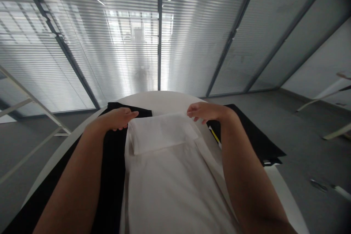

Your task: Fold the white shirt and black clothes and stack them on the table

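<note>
A long white cloth (175, 186), perhaps a garment, runs up the middle of the round table, its far end folded back into a flat band. At the band's left corner is my left hand (117, 117), thumb stretched along the edge and fingers curled below, closed on the cloth. My right hand (205, 111) is at the opposite corner with bent fingers, its fingertips against the cloth edge; the pinch is partly hidden. Dark cloth (112, 175) lies beneath my left forearm, along the white cloth's left side.
The white table (164, 98) has a rounded far edge. A flat black item (249, 135) with a yellow strip lies on its right, partly behind my right arm. White metal frames (33, 98) stand at left and far right. Blinds (186, 51) cover the glass wall ahead.
</note>
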A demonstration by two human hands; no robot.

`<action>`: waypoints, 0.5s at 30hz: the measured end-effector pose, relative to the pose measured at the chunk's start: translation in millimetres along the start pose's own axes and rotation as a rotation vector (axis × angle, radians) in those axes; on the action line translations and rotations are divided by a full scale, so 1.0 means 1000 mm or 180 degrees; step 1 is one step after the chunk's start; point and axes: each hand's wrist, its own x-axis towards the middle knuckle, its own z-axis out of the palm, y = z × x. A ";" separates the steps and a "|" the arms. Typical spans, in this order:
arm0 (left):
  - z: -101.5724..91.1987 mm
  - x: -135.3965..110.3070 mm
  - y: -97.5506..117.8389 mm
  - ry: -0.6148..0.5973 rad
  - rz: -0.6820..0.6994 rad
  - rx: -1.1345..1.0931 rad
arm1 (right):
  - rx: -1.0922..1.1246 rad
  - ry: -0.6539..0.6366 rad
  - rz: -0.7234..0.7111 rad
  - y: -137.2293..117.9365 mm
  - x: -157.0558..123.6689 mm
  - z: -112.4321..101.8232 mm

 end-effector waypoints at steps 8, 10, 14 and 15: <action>0.030 0.023 -0.018 -0.0308 -0.0387 -0.0027 | 0.0087 -0.0132 0.0484 0.003 0.038 0.036; 0.032 0.025 -0.019 -0.0150 -0.0388 -0.0089 | 0.0157 -0.0200 0.0498 0.005 0.040 0.038; 0.032 0.023 -0.014 -0.0208 -0.0493 -0.0385 | 0.0155 -0.0287 0.0565 0.006 0.041 0.039; 0.032 0.021 -0.012 -0.0251 -0.0506 -0.0480 | 0.0163 -0.0294 0.0580 0.006 0.041 0.039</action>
